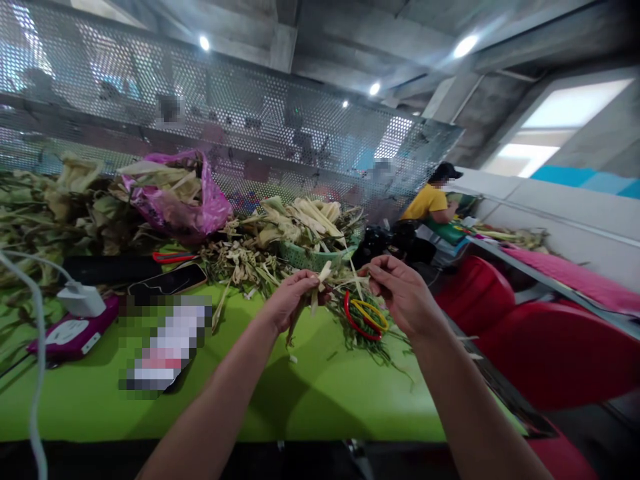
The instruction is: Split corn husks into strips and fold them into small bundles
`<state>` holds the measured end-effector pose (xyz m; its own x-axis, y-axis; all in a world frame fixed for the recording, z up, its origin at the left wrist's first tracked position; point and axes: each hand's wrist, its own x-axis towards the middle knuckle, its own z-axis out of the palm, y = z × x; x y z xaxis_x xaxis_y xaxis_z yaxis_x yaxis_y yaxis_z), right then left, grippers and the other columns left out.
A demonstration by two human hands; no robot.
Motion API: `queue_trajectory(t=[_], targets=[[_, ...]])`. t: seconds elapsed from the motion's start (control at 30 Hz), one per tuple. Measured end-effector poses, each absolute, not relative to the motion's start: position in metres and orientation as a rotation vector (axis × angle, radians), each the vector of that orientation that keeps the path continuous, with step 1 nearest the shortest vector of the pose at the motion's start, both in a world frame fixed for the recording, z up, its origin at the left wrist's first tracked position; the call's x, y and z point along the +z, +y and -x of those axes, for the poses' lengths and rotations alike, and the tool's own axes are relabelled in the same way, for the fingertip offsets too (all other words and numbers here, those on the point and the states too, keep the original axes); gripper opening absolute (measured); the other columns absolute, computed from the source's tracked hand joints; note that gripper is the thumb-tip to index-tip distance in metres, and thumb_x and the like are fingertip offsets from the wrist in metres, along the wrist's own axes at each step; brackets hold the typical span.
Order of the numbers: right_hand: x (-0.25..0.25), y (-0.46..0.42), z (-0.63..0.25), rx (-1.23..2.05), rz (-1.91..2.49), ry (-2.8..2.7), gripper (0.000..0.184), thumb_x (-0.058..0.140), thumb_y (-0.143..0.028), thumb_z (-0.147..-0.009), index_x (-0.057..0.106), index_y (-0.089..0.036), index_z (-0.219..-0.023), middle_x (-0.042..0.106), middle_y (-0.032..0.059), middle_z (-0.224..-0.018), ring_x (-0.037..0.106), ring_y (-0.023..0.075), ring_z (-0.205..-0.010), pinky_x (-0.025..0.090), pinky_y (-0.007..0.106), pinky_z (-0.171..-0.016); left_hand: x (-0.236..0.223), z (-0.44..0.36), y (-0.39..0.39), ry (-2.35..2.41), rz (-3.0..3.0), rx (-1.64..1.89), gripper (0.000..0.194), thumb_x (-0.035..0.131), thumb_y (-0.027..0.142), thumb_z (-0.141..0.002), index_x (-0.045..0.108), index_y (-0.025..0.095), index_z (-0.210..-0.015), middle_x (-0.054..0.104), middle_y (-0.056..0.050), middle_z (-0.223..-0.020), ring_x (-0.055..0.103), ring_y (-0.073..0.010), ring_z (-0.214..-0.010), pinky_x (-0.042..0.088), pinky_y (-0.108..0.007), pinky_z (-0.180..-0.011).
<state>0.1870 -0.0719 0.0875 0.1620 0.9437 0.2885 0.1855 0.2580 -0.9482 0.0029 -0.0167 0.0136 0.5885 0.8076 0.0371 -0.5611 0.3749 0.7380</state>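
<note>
My left hand (301, 298) pinches a folded piece of pale corn husk (324, 273), with a strip of it hanging below the fingers. Opposite it, my right hand (397, 290) is closed at the fingertips on a thin husk strip (354, 273) that stretches toward the left hand. Below and between the hands lie scissors with red and yellow handle loops (367, 319), on a heap of green stringy scraps (373, 343). Just behind the hands stands a green basket (315, 256) piled with dry husks (310, 223).
A pink plastic bag (200, 207) of husks sits at the back left beside a large husk pile (65, 200). A dark phone (167, 280), a blurred-out device (170, 347) and a purple power strip (80, 333) lie left. Red chairs (565, 347) and a person in yellow (430, 201) are right.
</note>
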Motion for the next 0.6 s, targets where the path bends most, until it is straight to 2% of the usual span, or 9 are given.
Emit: queue_trajectory(t=[0.1,0.17,0.23,0.3,0.43,0.5,0.6], targets=[[0.079,-0.068,-0.199,0.572,1.325,-1.401,0.019,0.064,-0.036,-0.079,0.056,-0.019,-0.081,0.062,0.0016,-0.077,0.046,0.0091,-0.053,0.037,0.023,-0.050,0.011,-0.003,-0.014,0.377,-0.763,0.922,0.020,0.070,0.025,-0.069,0.054,0.016,-0.078,0.067,-0.004,-0.072,0.067,-0.0150,-0.068,0.053,-0.029,-0.073],[0.074,-0.066,-0.202,0.303,1.414,-1.467,0.018,0.065,-0.034,-0.077,0.059,-0.019,-0.084,0.063,0.0041,-0.090,0.049,0.0103,-0.057,0.042,0.026,-0.056,0.010,-0.003,-0.013,0.399,-0.752,0.936,0.021,0.071,0.025,-0.068,0.055,0.016,-0.078,0.066,-0.003,-0.072,0.067,-0.0148,-0.069,0.053,-0.028,-0.072],[0.072,-0.065,-0.200,0.185,1.422,-1.484,0.020,0.065,-0.031,-0.077,0.059,-0.020,-0.093,0.061,0.0055,-0.106,0.054,0.0107,-0.061,0.045,0.028,-0.060,0.009,-0.003,-0.012,0.410,-0.747,0.946,0.022,0.072,0.025,-0.067,0.056,0.016,-0.078,0.065,-0.002,-0.073,0.066,-0.0147,-0.071,0.053,-0.028,-0.074],[0.072,-0.066,-0.190,0.354,1.370,-1.473,0.026,0.062,-0.031,-0.079,0.057,-0.022,-0.102,0.060,0.0051,-0.108,0.055,0.0102,-0.060,0.046,0.027,-0.059,0.010,-0.002,-0.012,0.411,-0.753,0.952,0.022,0.072,0.025,-0.067,0.056,0.016,-0.077,0.065,-0.002,-0.072,0.066,-0.0143,-0.072,0.053,-0.029,-0.075],[0.066,-0.065,-0.164,0.922,1.290,-1.434,0.027,0.060,-0.035,-0.081,0.057,-0.020,-0.104,0.064,0.0045,-0.091,0.056,0.0107,-0.055,0.046,0.026,-0.053,0.011,-0.002,-0.012,0.411,-0.807,0.957,0.020,0.072,0.027,-0.068,0.055,0.016,-0.075,0.063,-0.001,-0.073,0.064,-0.0123,-0.069,0.052,-0.027,-0.075],[0.058,-0.061,-0.156,1.061,1.254,-1.402,0.030,0.065,-0.035,-0.078,0.057,-0.020,-0.102,0.065,0.0047,-0.092,0.061,0.0136,-0.063,0.051,0.028,-0.058,0.010,-0.003,-0.011,0.424,-0.834,0.961,0.020,0.071,0.027,-0.068,0.056,0.016,-0.075,0.061,0.000,-0.071,0.062,-0.0108,-0.065,0.051,-0.024,-0.071],[0.048,-0.053,-0.155,1.016,1.239,-1.483,0.029,0.070,-0.034,-0.073,0.060,-0.019,-0.095,0.067,0.0036,-0.085,0.064,0.0184,-0.076,0.053,0.034,-0.072,0.007,-0.003,-0.010,0.449,-0.842,0.980,0.021,0.071,0.028,-0.067,0.056,0.016,-0.074,0.059,0.001,-0.068,0.059,-0.0092,-0.062,0.049,-0.022,-0.067]])
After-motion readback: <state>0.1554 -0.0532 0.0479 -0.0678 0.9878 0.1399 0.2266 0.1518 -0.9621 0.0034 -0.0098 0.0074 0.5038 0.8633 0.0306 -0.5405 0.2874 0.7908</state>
